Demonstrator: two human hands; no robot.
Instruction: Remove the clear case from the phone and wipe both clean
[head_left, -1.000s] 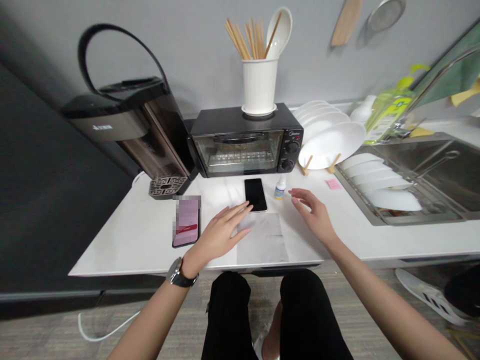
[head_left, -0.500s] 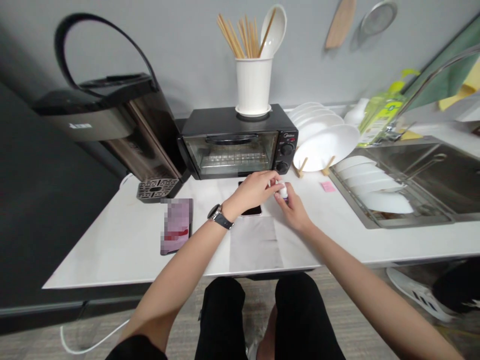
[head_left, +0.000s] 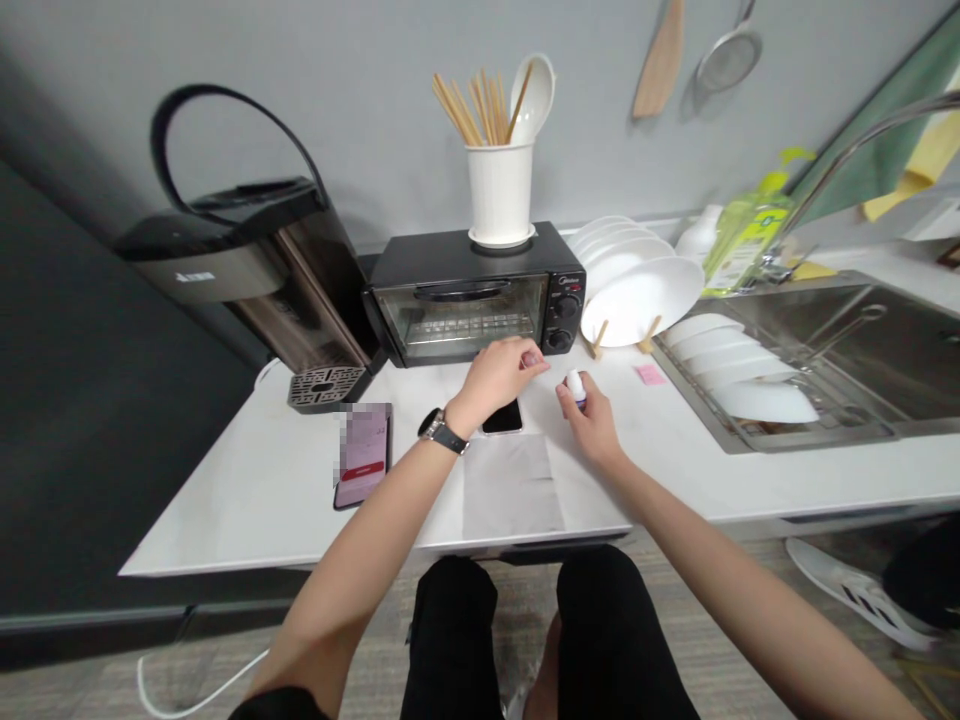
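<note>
Parted left hand from small white-topped bottle since half a second ago, opening a gap between them. Drawing left fingertips in toward the thumb; cannot tell, with the blur, whether pinching anything. Holding the bottle in right hand, thumb and fingers closed round it, just right of the left fingertips. Covering the far part of a dark phone with the left hand. Nearer, see grey sheet flat on white counter; farther left, purple-screened phone. Beyond, see toaster oven bearing white cup; right of that, racked white plates, then pink note beside sink
</note>
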